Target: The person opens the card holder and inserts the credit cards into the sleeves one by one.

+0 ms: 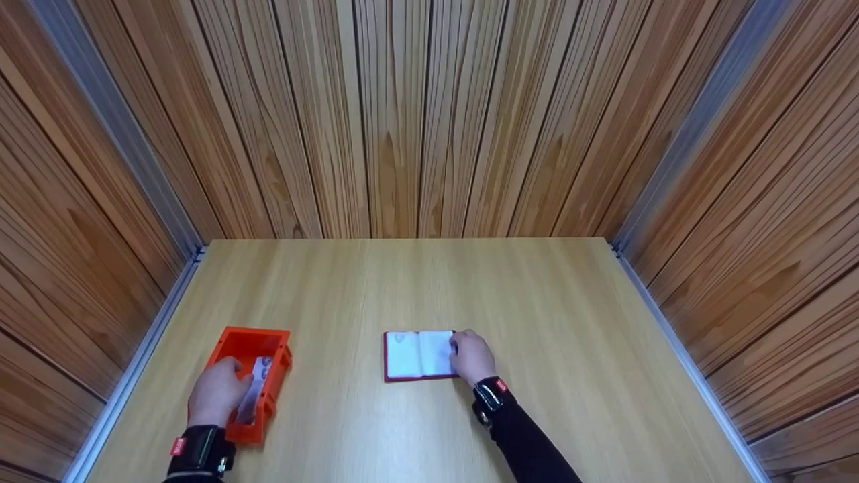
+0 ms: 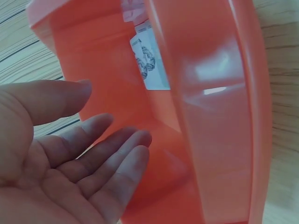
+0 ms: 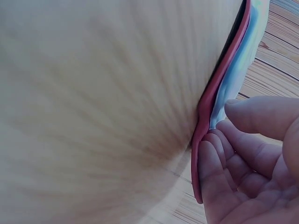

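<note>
A small notebook (image 1: 405, 355) with a red cover lies spread at its white pages on the table. My right hand (image 1: 474, 357) is at the notebook's right edge. Close up, its curled fingers (image 3: 214, 172) lie against the inside of the red cover (image 3: 216, 88), with the thumb tip by the page edges. Over the left side of an orange bin (image 1: 272, 408) hangs my left hand (image 1: 216, 396), holding nothing, its fingers loosely bent and the thumb apart. Inside the bin lies paper (image 2: 150, 63) with a dark printed picture; in the head view the hand partly covers the bin.
The light wooden table (image 1: 550, 302) has metal rails (image 1: 691, 365) along both sides. Wood-plank walls (image 1: 396, 121) rise at the back, left and right. The orange bin stands at the table's left, the notebook near the middle.
</note>
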Motion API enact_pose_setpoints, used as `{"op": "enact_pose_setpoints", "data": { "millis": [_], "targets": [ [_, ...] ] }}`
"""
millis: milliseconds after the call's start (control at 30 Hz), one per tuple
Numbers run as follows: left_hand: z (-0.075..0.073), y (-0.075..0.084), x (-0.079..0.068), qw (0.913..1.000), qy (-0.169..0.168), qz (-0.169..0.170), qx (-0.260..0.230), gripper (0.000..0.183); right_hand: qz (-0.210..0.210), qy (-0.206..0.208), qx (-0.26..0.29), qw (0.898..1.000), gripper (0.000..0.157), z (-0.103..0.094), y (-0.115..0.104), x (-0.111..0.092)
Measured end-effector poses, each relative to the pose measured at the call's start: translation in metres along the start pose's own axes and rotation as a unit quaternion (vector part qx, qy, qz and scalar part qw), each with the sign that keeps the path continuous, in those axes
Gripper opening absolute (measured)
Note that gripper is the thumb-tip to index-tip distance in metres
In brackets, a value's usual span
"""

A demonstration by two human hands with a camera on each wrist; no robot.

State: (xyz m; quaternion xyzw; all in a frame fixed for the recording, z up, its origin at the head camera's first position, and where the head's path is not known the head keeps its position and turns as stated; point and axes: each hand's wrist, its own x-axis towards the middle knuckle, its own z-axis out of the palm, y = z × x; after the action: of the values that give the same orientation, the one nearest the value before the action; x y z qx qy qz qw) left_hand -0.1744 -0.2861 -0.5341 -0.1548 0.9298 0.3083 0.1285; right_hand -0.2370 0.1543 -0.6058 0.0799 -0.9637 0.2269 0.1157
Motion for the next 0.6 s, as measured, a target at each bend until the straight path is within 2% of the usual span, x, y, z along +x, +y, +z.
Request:
{"op": "enact_pose_setpoints", "data": {
  "millis": [333, 433, 600],
  "targets": [
    [0.007, -0.002, 0.002, 0.9994, -0.025, 0.003, 0.022, 0.033, -0.014, 0.008, 0.003, 1.0, 0.016, 0.001, 0.002, -0.001],
    [0.01, -0.002, 0.002, 0.9988, -0.042, -0.006, 0.024, 0.029, -0.017, 0.008, 0.002, 1.0, 0.016, 0.001, 0.002, -0.001],
    [0.012, -0.001, 0.002, 0.9971, -0.068, -0.034, 0.0, 0.021, -0.018, 0.003, -0.003, 1.0, 0.017, 0.002, 0.002, 0.0]
  ]
}}
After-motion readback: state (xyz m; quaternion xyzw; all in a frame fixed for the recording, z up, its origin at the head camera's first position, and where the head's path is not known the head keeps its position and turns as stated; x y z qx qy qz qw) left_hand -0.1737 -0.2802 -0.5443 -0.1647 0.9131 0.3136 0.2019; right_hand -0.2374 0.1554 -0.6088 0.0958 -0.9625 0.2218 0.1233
